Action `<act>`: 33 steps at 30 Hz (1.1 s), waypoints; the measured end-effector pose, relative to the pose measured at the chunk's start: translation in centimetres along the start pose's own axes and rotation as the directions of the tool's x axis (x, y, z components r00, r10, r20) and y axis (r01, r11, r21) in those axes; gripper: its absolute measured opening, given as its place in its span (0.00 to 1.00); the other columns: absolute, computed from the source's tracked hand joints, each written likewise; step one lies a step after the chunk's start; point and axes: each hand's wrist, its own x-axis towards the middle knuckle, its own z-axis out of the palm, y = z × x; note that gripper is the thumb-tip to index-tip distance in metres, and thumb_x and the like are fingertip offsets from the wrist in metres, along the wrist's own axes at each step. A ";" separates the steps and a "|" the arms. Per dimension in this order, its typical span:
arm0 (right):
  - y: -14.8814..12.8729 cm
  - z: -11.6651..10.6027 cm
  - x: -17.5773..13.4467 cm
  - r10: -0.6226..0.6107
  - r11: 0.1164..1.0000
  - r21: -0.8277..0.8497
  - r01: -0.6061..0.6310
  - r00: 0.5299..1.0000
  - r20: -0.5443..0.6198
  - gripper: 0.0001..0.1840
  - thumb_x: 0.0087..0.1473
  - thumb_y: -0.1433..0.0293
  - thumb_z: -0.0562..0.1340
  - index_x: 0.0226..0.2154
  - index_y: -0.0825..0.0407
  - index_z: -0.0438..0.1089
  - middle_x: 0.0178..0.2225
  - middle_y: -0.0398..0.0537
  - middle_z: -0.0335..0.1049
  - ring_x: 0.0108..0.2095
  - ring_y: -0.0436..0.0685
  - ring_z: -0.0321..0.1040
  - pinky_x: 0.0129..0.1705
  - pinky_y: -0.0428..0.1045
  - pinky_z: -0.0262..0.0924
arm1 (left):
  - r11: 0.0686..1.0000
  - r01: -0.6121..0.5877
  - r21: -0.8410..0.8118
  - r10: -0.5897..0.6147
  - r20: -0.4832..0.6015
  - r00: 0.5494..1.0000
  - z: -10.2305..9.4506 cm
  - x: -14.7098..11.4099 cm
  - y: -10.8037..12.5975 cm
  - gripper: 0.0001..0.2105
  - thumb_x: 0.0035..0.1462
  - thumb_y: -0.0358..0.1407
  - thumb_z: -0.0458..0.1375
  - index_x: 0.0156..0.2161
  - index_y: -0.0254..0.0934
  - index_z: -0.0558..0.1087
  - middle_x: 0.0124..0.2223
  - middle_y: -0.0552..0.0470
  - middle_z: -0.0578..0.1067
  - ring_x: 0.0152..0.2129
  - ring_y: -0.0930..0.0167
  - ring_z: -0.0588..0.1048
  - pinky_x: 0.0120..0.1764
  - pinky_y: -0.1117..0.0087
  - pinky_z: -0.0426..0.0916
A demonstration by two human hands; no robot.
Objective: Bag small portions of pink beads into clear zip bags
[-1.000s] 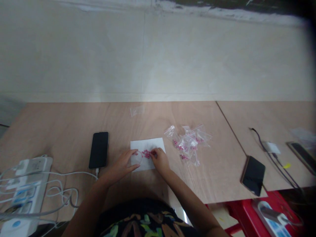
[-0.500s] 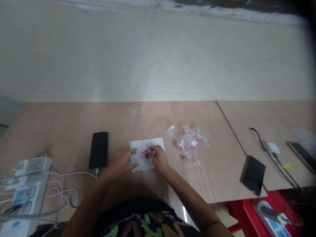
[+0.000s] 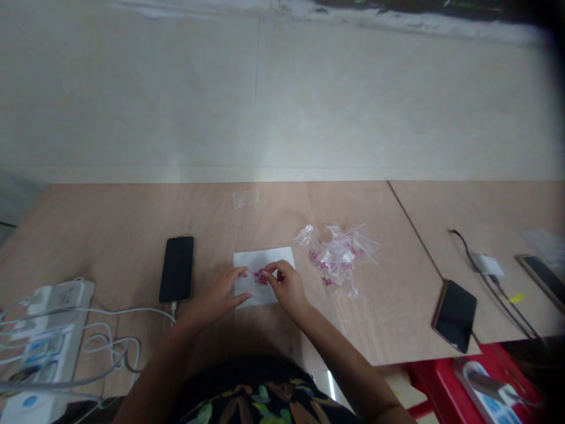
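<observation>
Small dark-pink beads (image 3: 261,277) lie in a loose cluster on a white sheet of paper (image 3: 262,299). My right hand (image 3: 288,287) is at the right side of the cluster, its thumb and forefinger closed in a pinch over the beads. What sits between those fingertips is too small to make out. On the left edge of the paper rests my left hand (image 3: 226,292), thumb spread well apart from the fingers. A faint thin strand shows near its fingertips; I cannot tell whether they hold it.
Clear zip bags (image 3: 338,256) of pink beads lie right of the paper, and a small clear bag (image 3: 245,198) behind it. A plugged-in phone (image 3: 176,269) and a power strip (image 3: 55,335) with cables are left; another phone (image 3: 455,315) lies right, above a red stool (image 3: 435,377).
My right hand has moved slightly left, bringing its pinched fingertips onto the beads. The left hand has hardly shifted.
</observation>
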 end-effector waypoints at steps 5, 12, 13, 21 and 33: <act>-0.8 0.4 -0.3 -0.058 0.996 0.072 0.055 0.998 0.040 0.07 0.48 0.68 0.58 0.32 0.52 0.68 0.27 0.45 0.66 0.27 0.51 0.61 0.31 0.46 0.57 | 1.000 -0.003 -0.014 0.003 -0.024 1.000 0.1 0.1 0.2 0.21 0.47 0.39 0.57 0.48 0.37 0.62 0.46 0.46 0.68 0.44 0.64 0.66 0.48 0.60 0.59; 2.7 2.9 1.7 0.080 0.970 -0.229 -0.081 0.997 -0.011 0.05 0.47 0.74 0.56 0.28 0.54 0.68 0.31 0.52 0.66 0.35 0.56 0.61 0.37 0.49 0.56 | 1.000 0.019 0.003 -0.019 -0.016 1.000 -0.3 -0.4 -0.2 0.22 0.48 0.38 0.57 0.49 0.37 0.60 0.47 0.45 0.67 0.46 0.64 0.65 0.49 0.60 0.58; 2.9 3.2 1.9 0.085 0.962 -0.260 -0.081 0.996 0.003 0.05 0.46 0.75 0.56 0.27 0.54 0.68 0.30 0.52 0.66 0.35 0.56 0.61 0.37 0.49 0.55 | 1.000 0.021 0.005 -0.020 -0.018 1.000 -0.3 -0.4 -0.2 0.22 0.48 0.38 0.57 0.49 0.37 0.60 0.47 0.44 0.67 0.45 0.64 0.65 0.49 0.60 0.58; 3.3 3.3 2.0 0.080 0.944 -0.322 -0.068 0.996 0.024 0.04 0.45 0.75 0.57 0.24 0.53 0.67 0.28 0.50 0.67 0.33 0.55 0.61 0.35 0.47 0.54 | 0.999 0.033 0.005 -0.033 -0.010 0.999 -0.2 -0.3 -0.2 0.22 0.48 0.38 0.57 0.49 0.34 0.60 0.47 0.43 0.67 0.45 0.64 0.65 0.48 0.61 0.60; 0.1 1.5 0.7 -0.023 1.000 0.004 0.023 0.997 -0.074 0.05 0.48 0.71 0.57 0.25 0.53 0.67 0.25 0.45 0.66 0.29 0.52 0.61 0.31 0.47 0.55 | 1.000 0.009 0.009 -0.008 -0.055 0.998 0.5 0.1 -0.9 0.22 0.47 0.38 0.57 0.48 0.37 0.61 0.46 0.45 0.68 0.45 0.63 0.66 0.49 0.59 0.59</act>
